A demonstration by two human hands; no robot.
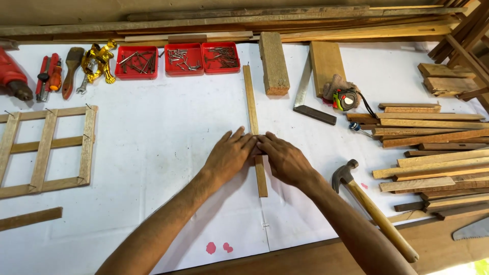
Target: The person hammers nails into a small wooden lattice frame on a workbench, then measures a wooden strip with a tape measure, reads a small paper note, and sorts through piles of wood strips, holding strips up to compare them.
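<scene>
The thin wooden strip (253, 119) lies at the worktop (163, 132) centre with its long axis from 12 to 6 o'clock, and the left hand (230, 155) and right hand (285, 159), both flat with released grip, press on its middle from 9 and 3 o'clock.

bench (153, 153): white-sheeted | slat (252, 102) pressed under both hands | hammer (374, 209) lain right of grip | frame (48, 147) left | nail trays (178, 59) beyond | slat pile (433, 153) far right
</scene>
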